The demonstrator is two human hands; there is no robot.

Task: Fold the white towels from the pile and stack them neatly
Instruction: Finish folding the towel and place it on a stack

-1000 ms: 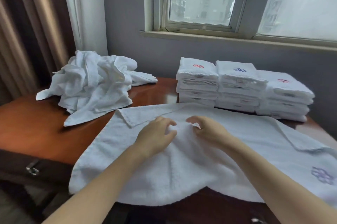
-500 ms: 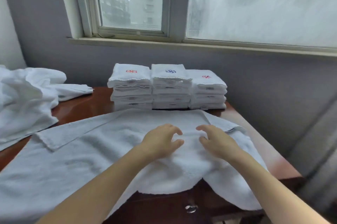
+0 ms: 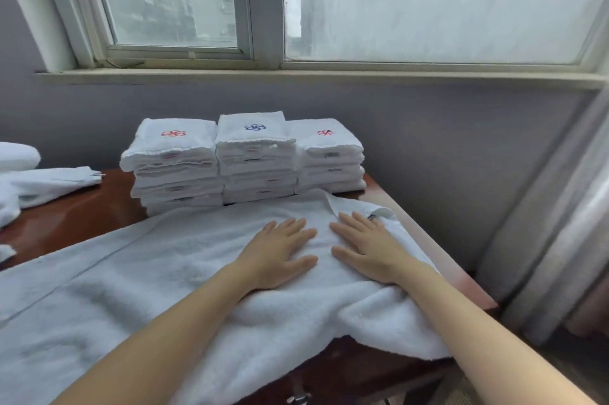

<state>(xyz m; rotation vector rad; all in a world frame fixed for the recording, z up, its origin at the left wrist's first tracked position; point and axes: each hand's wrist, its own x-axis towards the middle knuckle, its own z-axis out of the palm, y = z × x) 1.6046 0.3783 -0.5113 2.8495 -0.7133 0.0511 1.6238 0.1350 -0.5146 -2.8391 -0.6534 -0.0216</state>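
A large white towel (image 3: 138, 279) lies spread across the wooden table (image 3: 75, 213), its front edge hanging over the table's near side. My left hand (image 3: 280, 249) and my right hand (image 3: 369, 246) both rest flat on the towel's right part, palms down, fingers spread, side by side. Behind them stand three stacks of folded white towels (image 3: 244, 157) against the wall, with red, blue and red embroidered marks on top. The unfolded pile (image 3: 29, 180) shows only partly at the left edge.
A grey wall and window sill (image 3: 296, 75) run behind the table. A grey curtain (image 3: 553, 240) hangs at the right, close to the table's right edge. A metal drawer pull (image 3: 298, 399) shows below the towel.
My view has swung right, so the pile slid to the left edge. Both hands went from curled fingers near the towel's middle to lying flat and spread on its right part.
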